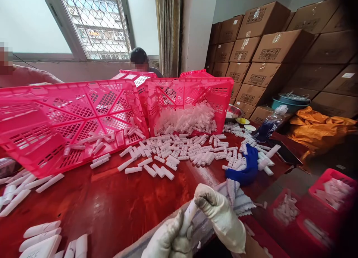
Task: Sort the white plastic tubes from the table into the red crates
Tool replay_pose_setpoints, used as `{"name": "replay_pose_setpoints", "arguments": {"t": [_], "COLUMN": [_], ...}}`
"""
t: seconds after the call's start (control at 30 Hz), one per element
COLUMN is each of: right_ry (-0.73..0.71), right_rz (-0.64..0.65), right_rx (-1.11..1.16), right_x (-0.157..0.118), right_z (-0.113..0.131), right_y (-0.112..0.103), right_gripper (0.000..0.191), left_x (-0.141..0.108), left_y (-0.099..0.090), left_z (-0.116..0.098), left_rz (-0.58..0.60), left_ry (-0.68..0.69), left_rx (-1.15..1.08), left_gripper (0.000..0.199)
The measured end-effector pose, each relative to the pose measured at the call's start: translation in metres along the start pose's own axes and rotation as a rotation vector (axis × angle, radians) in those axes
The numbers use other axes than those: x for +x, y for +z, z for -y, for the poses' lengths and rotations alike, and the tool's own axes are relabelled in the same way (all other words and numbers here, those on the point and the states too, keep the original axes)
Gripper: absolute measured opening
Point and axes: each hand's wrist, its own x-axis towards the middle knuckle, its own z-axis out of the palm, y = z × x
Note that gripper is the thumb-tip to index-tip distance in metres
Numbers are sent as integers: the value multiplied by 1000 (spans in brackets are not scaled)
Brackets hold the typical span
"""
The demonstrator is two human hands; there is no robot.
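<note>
My left hand (170,237), in a dirty white glove, is closed around the lower end of a white tube (189,216). At the tube's upper end, the gloved thumb and fingers of my right hand (219,213) pinch it. Both hands are above a striped towel (203,228) at the table's near edge. Beyond them, many white tubes with dark markings (179,148) lie spread over the red table (112,202). More tubes fill the tipped pink crate (228,101) at the centre.
Another pink crate (84,97) lies on its side at left. Tubes surround a blue cloth (248,168) on the right, near a bottle of dark liquid (270,123). Red bins (332,172) sit lower right; stacked cartons (260,49) line the wall. Two people are across the table.
</note>
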Motion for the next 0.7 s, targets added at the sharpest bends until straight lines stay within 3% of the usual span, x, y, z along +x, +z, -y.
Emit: {"name": "replay_pose_setpoints", "arguments": {"t": [0.1,0.23,0.3,0.43,0.57,0.63,0.7], "right_ry": [-48,-204,-156,5,-32,-11,90], "right_rz": [31,22,47,31,62,76,26], "right_rx": [1,-47,-47,-43,-19,8,-29], "right_x": [-4,-4,-3,-1,-7,-15,-29], "right_z": [-5,-2,1,3,3,0,-4], "right_y": [-6,-8,-8,-6,1,-4,-23], "right_gripper": [29,26,27,32,28,32,34], "left_x": [1,-1,-2,-1,3,6,9], "left_y": [1,3,6,14,17,16,12], "left_z": [3,3,1,-3,7,15,13], "left_rz": [-7,-19,-15,-91,-74,-130,-201], "left_ry": [31,-46,-8,92,79,137,234], "left_rx": [-32,-127,-75,194,360,576,928], "left_gripper": [47,49,48,47,51,48,38]}}
